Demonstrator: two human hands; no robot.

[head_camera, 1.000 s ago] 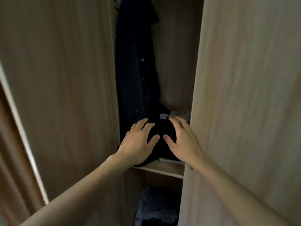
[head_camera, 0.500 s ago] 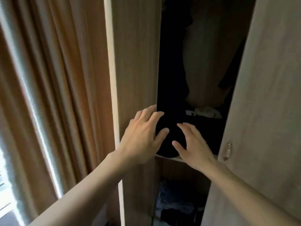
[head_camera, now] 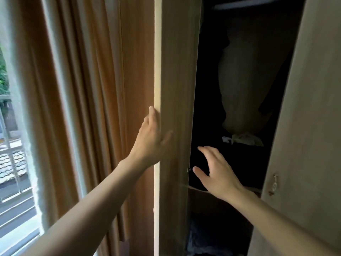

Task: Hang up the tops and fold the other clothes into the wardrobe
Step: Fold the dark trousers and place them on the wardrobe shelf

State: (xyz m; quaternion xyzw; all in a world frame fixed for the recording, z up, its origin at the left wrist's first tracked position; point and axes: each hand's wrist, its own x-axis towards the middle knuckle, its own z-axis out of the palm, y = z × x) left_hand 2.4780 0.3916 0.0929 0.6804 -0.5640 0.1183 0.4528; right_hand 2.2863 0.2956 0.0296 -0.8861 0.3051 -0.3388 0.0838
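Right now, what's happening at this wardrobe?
A person's left hand holds the edge of the wardrobe's left door, thumb on its face. The right hand hovers open, holding nothing, in front of the dark folded clothes on the shelf. A pale garment hangs above them.
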